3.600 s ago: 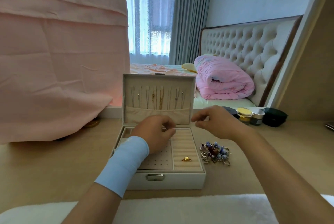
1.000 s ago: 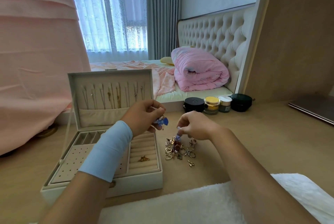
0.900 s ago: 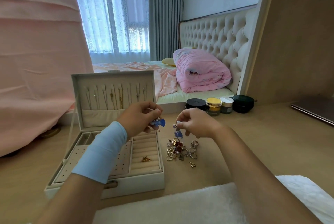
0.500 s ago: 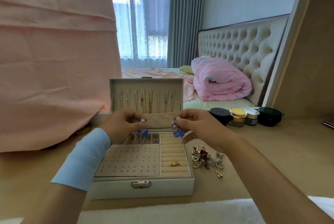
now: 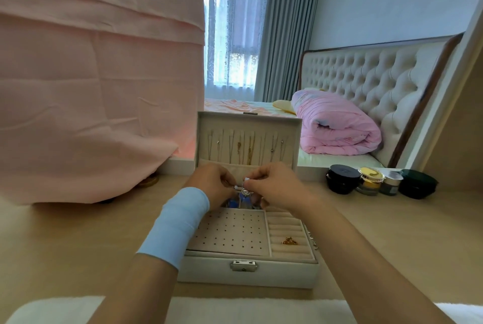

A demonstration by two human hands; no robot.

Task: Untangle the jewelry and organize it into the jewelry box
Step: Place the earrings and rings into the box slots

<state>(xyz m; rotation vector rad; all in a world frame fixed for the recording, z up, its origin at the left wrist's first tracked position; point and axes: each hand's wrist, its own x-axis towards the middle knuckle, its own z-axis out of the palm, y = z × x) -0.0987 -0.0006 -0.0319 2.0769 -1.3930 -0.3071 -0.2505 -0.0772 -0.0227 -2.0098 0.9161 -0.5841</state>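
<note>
Less gap between left hand (image 5: 213,185), right hand (image 5: 275,188)

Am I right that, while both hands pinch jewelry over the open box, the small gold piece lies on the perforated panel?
Not quite: the head view shows the gold piece lying in the ring slots, right of the perforated panel. The left hand and right hand do pinch jewelry over the open box.

Soft daylight from window (image 5: 232,36), slightly blown out. Shadows faint. Wide-angle bending at edges; hands (image 5: 245,187) slightly blurred.
</note>
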